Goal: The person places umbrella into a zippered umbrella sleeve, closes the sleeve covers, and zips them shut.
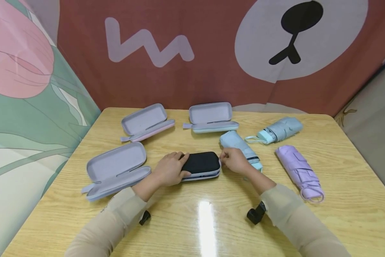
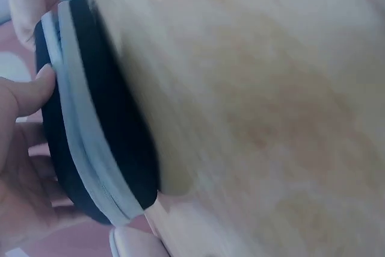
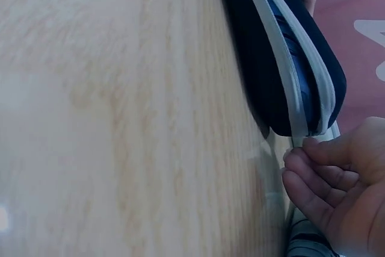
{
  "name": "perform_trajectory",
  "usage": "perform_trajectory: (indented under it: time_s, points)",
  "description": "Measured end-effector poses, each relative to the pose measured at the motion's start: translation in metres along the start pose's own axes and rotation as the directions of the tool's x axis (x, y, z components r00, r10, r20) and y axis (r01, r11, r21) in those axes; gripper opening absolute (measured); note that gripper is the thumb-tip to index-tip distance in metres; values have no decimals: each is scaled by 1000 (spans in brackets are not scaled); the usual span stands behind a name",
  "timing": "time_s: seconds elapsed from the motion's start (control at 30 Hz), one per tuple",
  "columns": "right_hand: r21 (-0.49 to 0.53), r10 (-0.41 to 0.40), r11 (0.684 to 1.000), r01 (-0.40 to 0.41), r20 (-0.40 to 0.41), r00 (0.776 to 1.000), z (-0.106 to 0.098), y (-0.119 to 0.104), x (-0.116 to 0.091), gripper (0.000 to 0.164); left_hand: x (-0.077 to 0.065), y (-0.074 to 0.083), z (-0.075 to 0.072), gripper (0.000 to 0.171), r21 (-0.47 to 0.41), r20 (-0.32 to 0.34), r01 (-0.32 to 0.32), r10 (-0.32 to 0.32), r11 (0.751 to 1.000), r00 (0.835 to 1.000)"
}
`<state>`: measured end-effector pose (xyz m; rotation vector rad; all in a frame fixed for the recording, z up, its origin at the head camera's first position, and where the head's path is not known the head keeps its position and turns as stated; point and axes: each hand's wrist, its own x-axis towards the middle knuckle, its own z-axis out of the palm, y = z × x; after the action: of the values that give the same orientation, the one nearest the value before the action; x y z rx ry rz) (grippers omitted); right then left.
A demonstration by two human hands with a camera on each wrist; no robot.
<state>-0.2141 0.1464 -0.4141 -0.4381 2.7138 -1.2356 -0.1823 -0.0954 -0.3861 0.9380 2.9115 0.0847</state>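
Observation:
A black zip case [image 1: 201, 162] with grey zipper edging lies on the table in front of me, its lid lowered. Through the gap along its front, dark blue folded fabric [image 3: 304, 85] shows in the right wrist view. My left hand [image 1: 170, 169] holds the case's left end, fingers over the lid and thumb at the front edge. At the right end my right hand [image 1: 235, 160] pinches the zipper pull between thumb and forefinger; the pull itself is hidden by the fingertips. Just behind this hand lies a light blue folded umbrella [image 1: 235, 140].
Three open cases with grey linings stand around: a blue one [image 1: 116, 162] at left, a pink-edged one [image 1: 145, 119] behind it, a mint one [image 1: 210, 113] at the back. A second light blue umbrella [image 1: 284, 129] and a purple umbrella [image 1: 298, 167] lie at right.

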Motion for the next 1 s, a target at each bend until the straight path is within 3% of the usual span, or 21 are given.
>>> perform_trajectory:
  time_s: [0.13,0.3,0.5,0.6,0.73,1.0]
  points:
    - [3,-11,1000,11,-17,1000,1,0,0,11,0,-7,-3,63,-75,31,-48,50,996,998]
    - [-133,-75,989,65,-71,995,5,-1,5,11,-1,-13,-4,63,-142,47,-93,101,985,994]
    - [-244,-139,963,111,-101,985,8,-1,10,10,-1,-10,-4,66,-142,34,-72,78,987,996]
    - [-257,-147,960,111,-122,982,9,1,11,9,1,-6,-3,72,-113,53,-51,57,992,997]
    - [-244,-139,964,105,-127,982,10,2,11,9,3,0,0,82,-35,71,-74,76,997,995]
    - [-223,-137,968,112,-103,985,6,1,8,12,0,5,1,74,71,8,-98,97,993,995]
